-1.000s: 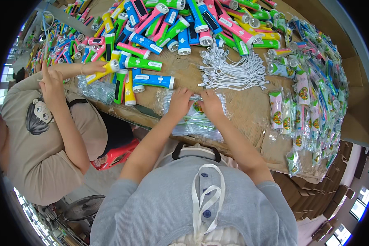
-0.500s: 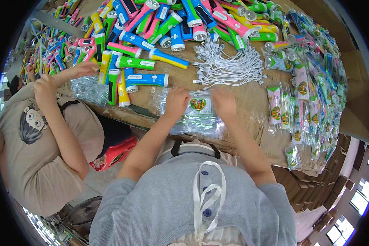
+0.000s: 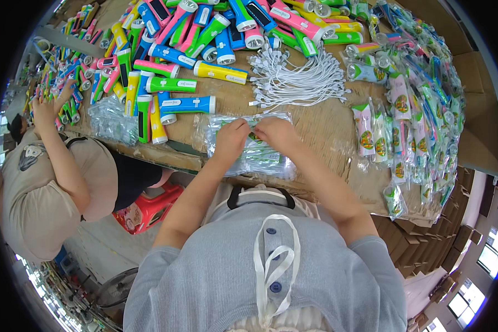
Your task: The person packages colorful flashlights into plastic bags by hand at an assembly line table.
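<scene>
Flashlight pile, mixed blue/pink/green/yellow w/ white trim, fills top of frame, runs down to upper L. Yellow flashlight lies at pile's lower edge, upper ctr. Below it, L of ctr: green flashlight + blue flashlight, both approx. horiz.; the blue one's head end sits near bag stack's upper L corner, tight on that side. White cables, loose bundle, upper ctr, just above R hand, so that side's crowded too. Bagged flashlights heaped along R side of frame. 2nd batch of clear bags at L, near table edge. Co-worker in tan shirt, far L, forearm raised. Red stool lower L; cardboard boxes lower R, below table level.

Bag stack, clear plastic w/ green printing, flat on cardboard-covered table, ctr of frame, near edge. L hand over stack's upper L part, R hand over upper R part; most of stack shows below + between them. Both hands: fingers curled in, tips nearly together, close to each other at top bag; can't tell if either has film pinched. Hands partly cover the top bag's print.
</scene>
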Motion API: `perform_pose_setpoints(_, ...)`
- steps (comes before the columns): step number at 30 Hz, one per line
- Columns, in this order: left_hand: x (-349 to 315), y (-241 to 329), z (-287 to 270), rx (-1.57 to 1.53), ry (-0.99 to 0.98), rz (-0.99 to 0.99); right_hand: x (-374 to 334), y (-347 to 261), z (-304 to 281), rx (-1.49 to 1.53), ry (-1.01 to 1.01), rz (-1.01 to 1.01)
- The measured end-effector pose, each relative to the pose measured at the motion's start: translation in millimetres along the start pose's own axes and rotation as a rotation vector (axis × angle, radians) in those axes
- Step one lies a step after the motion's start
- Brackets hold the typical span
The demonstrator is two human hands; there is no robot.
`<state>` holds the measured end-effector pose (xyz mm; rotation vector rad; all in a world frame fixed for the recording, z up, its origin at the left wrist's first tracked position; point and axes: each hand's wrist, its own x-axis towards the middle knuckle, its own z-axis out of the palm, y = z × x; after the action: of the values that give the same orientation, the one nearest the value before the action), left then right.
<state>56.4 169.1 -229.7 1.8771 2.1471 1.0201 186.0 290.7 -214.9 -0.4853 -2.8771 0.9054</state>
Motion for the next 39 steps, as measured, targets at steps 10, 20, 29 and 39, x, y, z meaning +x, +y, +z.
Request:
perform_pose_setpoints(10, 9.8, 2.4, -4.2, 0.012, -0.085, 0.035, 9.4, -0.3, 17.7, 0.066, 0.260, 0.120)
perform_pose_setpoints(20, -21.1, 37.0, -48.5, 0.239, -0.548, 0.261, 23.7, 5.0, 15.7, 0.085, 0.153, 0.408)
perform_pose_setpoints(29, -47.5, 47.4, -43.1, -0.112, -0.292, -0.513, 44.3, 82.1, -18.1, -0.202, 0.440, 0.313)
perform_pose_setpoints(39, -22.7, -3.7, -34.9, 0.095, -0.221, -0.673, 27.6, 1.2, -118.9, -0.069, 0.802, 0.146)
